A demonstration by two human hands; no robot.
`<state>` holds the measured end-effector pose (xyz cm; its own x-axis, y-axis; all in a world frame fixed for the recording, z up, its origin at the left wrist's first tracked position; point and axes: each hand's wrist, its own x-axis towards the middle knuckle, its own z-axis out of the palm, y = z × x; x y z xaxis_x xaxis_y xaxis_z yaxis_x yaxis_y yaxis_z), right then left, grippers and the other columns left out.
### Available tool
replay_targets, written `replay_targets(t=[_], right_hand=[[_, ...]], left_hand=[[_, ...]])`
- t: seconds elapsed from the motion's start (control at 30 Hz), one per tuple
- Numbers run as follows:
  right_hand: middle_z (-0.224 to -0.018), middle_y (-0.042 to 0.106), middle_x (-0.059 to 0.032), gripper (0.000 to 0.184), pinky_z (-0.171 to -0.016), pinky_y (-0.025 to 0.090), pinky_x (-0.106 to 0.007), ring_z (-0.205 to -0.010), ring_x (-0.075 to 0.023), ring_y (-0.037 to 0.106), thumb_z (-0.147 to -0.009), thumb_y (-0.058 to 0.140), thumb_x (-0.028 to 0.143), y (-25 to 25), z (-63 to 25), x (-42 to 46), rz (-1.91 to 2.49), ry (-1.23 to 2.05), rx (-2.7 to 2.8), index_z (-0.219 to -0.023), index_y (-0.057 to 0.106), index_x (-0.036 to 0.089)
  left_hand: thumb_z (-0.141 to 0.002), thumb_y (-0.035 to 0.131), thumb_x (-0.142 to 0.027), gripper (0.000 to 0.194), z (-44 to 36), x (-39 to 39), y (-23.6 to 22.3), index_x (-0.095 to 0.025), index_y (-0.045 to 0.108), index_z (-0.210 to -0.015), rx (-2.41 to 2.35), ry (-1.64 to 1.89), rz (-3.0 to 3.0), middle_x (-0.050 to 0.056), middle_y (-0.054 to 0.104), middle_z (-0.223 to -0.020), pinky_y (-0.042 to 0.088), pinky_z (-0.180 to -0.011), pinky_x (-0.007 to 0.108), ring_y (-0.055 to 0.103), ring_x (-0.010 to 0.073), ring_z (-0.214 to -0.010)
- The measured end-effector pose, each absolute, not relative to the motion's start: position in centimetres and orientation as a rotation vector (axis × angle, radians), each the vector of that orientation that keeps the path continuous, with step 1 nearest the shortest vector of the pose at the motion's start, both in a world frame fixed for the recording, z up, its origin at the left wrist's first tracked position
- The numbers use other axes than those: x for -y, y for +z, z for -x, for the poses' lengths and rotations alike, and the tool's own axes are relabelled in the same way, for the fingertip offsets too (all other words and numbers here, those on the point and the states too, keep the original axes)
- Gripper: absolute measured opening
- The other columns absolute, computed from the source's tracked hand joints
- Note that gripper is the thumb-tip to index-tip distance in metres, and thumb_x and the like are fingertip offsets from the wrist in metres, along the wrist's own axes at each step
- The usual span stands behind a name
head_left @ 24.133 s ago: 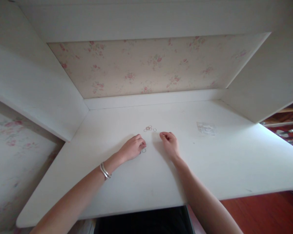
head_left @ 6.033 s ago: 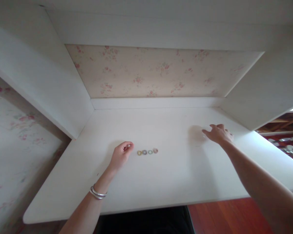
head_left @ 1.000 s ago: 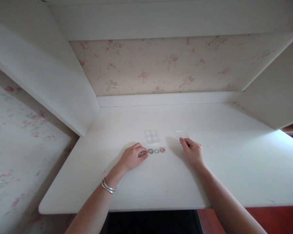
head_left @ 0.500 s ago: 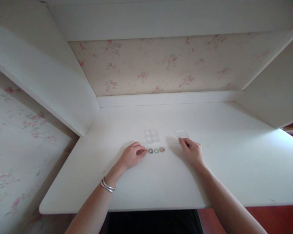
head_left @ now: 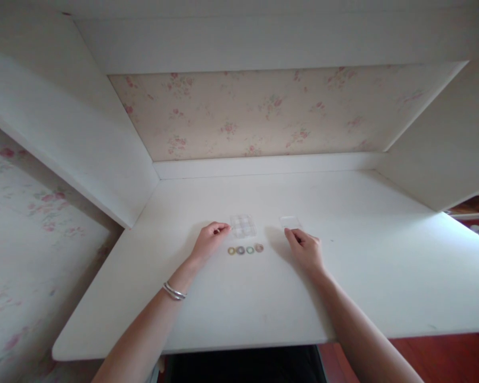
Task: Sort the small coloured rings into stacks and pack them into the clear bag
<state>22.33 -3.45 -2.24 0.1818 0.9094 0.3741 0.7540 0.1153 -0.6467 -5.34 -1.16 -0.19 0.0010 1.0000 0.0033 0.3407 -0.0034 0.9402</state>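
Observation:
My left hand (head_left: 211, 239) is closed in a pinch at the left edge of a clear plastic compartment box (head_left: 243, 226). The box lies flat and looks empty. My right hand (head_left: 306, 249) pinches the near edge of a clear rectangular lid (head_left: 290, 221), to the right of the box. In front of the box lies a row of small rings: a yellow ring (head_left: 232, 251), a grey ring (head_left: 240, 250), a green ring (head_left: 250, 250) and a pinkish-brown ring (head_left: 259, 248). They may be rolls of thin tape; they are too small to tell.
Everything rests on a white desk (head_left: 239, 303) with a raised back strip. White side panels (head_left: 88, 127) stand at left and right, and a white board (head_left: 255, 45) hangs over the floral wallpaper (head_left: 243, 117). A dark seat (head_left: 243, 367) is below the front edge.
My left hand has left the yellow ring, which now shows whole in the row, and moved up to the box's left edge. My right hand stays at the lid. The view has shifted slightly.

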Motion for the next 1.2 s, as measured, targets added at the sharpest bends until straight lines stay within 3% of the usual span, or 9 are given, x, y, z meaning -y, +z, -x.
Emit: replay_targets(t=[0.27,0.47,0.63,0.8,0.93,1.2], right_hand=[[-0.051,0.054,0.0019,0.045,-0.051,0.034,-0.019,-0.049,-0.0099,0.048,-0.086,0.042,0.050,-2.0,-22.3,3.7,1.654,0.281,1.561,-0.064,0.064,0.017],[-0.052,0.055,0.0023,0.042,-0.053,0.035,-0.020,-0.049,-0.0098,0.049,-0.086,0.044,0.048,-2.3,-22.5,3.7,1.657,0.300,1.586,-0.066,0.065,0.017],[-0.071,0.065,-0.0019,0.034,-0.059,0.039,-0.022,-0.061,-0.0122,0.056,-0.089,0.044,0.042,-1.7,-20.0,4.7,1.507,0.369,1.791,-0.079,0.067,0.020],[-0.080,0.064,-0.0038,0.025,-0.073,0.039,-0.027,-0.074,-0.0146,0.056,-0.091,0.044,0.032,0.2,-15.2,5.6,1.191,0.337,2.205,-0.102,0.065,0.022],[-0.083,0.061,-0.0030,0.022,-0.073,0.033,-0.030,-0.079,-0.0149,0.053,-0.091,0.047,0.029,1.1,-12.4,5.1,1.174,0.169,2.450,-0.092,0.068,0.025],[-0.080,0.059,-0.0029,0.024,-0.071,0.028,-0.030,-0.076,-0.0136,0.049,-0.090,0.049,0.026,0.7,-10.7,4.2,1.161,-0.017,2.651,-0.076,0.068,0.021]], left_hand=[[-0.077,0.057,-0.037,0.027,2.6,-2.7,-0.1,-0.016,0.071,-0.088,-1.497,0.983,-1.559,0.006,0.071,-0.089,0.046,-0.074,0.029,0.062,0.0181,-0.080],[-0.078,0.055,-0.039,0.031,4.6,-0.7,-0.1,-0.017,0.069,-0.094,-1.493,1.048,-1.520,0.005,0.070,-0.096,0.045,-0.078,0.029,0.061,0.0180,-0.086],[-0.077,0.056,-0.045,0.038,7.2,2.6,-0.2,-0.015,0.066,-0.098,-1.514,1.044,-1.387,0.005,0.068,-0.088,0.042,-0.063,0.025,0.057,0.0141,-0.069],[-0.076,0.057,-0.045,0.040,8.6,3.5,-0.3,-0.017,0.062,-0.103,-1.483,1.093,-1.248,0.000,0.060,-0.077,0.032,-0.046,0.019,0.044,0.0072,-0.052],[-0.076,0.056,-0.045,0.039,9.1,3.3,0.0,-0.017,0.060,-0.103,-1.472,1.125,-1.237,-0.002,0.054,-0.071,0.031,-0.046,0.019,0.041,0.0069,-0.051],[-0.077,0.054,-0.043,0.035,9.2,3.9,0.1,-0.018,0.061,-0.101,-1.474,1.055,-1.383,0.001,0.061,-0.078,0.039,-0.056,0.022,0.051,0.0106,-0.060]])
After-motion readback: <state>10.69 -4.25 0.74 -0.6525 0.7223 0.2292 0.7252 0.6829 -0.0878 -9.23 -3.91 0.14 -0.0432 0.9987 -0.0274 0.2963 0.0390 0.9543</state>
